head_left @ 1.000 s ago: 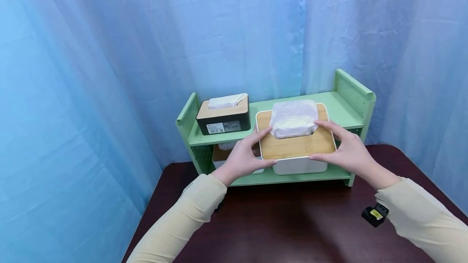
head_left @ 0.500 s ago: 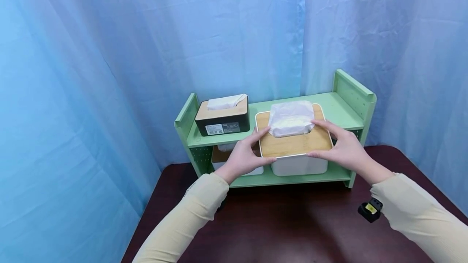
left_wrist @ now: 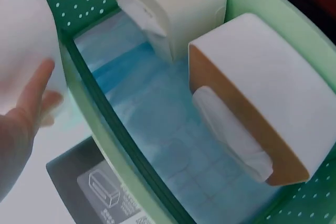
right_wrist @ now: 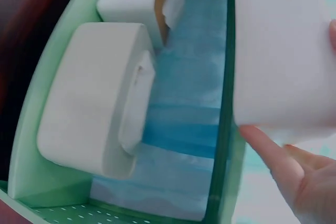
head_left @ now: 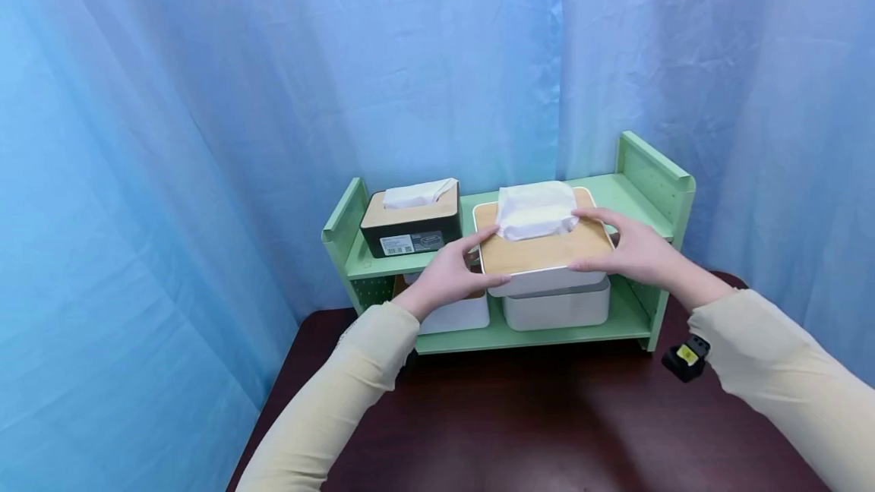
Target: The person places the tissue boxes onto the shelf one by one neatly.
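A white tissue box with a bamboo lid (head_left: 543, 253) and a tissue sticking out is held at the level of the green shelf's (head_left: 645, 207) top board, over its front edge. My left hand (head_left: 454, 273) grips its left side and my right hand (head_left: 627, 250) its right side, thumbs in front and fingers on the lid. In the left wrist view my left hand (left_wrist: 21, 116) lies against the held box (left_wrist: 23, 35). In the right wrist view my right hand (right_wrist: 294, 174) clasps the held box (right_wrist: 278, 51).
A black tissue box (head_left: 410, 225) stands on the top board at the left. Two white boxes (head_left: 557, 308) (head_left: 454, 313) sit on the lower board, the same two boxes (left_wrist: 273, 93) (right_wrist: 94, 103) showing from the wrists. A dark brown table (head_left: 547, 416) lies in front, blue curtains behind.
Both hands have carried the white tissue box up and away from me to the top board's level. The white box on the lower board now shows beneath it.
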The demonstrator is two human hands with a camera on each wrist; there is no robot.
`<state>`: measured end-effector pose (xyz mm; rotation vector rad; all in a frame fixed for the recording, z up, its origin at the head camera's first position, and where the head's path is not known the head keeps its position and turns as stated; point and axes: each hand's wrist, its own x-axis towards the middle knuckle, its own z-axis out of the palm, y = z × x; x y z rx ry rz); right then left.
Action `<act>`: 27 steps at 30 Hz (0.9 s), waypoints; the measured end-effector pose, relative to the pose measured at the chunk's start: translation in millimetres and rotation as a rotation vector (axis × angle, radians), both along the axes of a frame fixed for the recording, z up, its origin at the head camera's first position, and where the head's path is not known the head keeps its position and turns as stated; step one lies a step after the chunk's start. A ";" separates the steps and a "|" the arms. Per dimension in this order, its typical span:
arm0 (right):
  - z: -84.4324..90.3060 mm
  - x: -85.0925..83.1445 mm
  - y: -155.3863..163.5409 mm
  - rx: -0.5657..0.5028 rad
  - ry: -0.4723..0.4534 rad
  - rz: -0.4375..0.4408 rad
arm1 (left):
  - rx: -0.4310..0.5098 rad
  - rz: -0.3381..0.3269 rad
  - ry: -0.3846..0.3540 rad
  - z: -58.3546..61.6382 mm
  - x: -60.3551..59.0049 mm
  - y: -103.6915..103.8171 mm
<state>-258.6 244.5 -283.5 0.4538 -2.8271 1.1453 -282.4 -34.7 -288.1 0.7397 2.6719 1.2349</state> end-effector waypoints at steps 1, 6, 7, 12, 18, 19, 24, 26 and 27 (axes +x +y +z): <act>3.4 -2.9 0.3 -0.025 -0.035 0.021 | 0.003 0.001 -0.020 2.8 -2.5 -0.8; 19.1 -15.4 6.2 -0.104 -0.210 0.101 | 0.013 -0.024 -0.092 13.1 -14.9 -3.2; 21.0 -17.5 8.4 -0.109 -0.232 0.114 | 0.012 -0.034 -0.101 14.1 -17.0 -3.5; 23.3 -26.2 18.3 -0.125 -0.283 0.163 | 0.025 -0.061 -0.132 14.7 -24.9 -4.0; 20.4 -34.4 21.4 -0.133 -0.230 0.137 | 0.079 -0.035 -0.132 10.5 -28.4 1.9; 20.5 -35.5 21.5 -0.136 -0.219 0.127 | 0.090 -0.026 -0.137 9.6 -28.9 3.4; 20.4 -41.6 20.3 -0.167 -0.175 0.068 | 0.103 0.031 -0.100 6.2 -36.4 7.7; 19.2 -44.2 18.6 -0.189 -0.173 0.049 | 0.094 0.058 -0.064 5.4 -40.1 7.7; 18.4 -45.5 17.6 -0.197 -0.176 0.041 | 0.093 0.068 -0.049 4.8 -42.0 7.5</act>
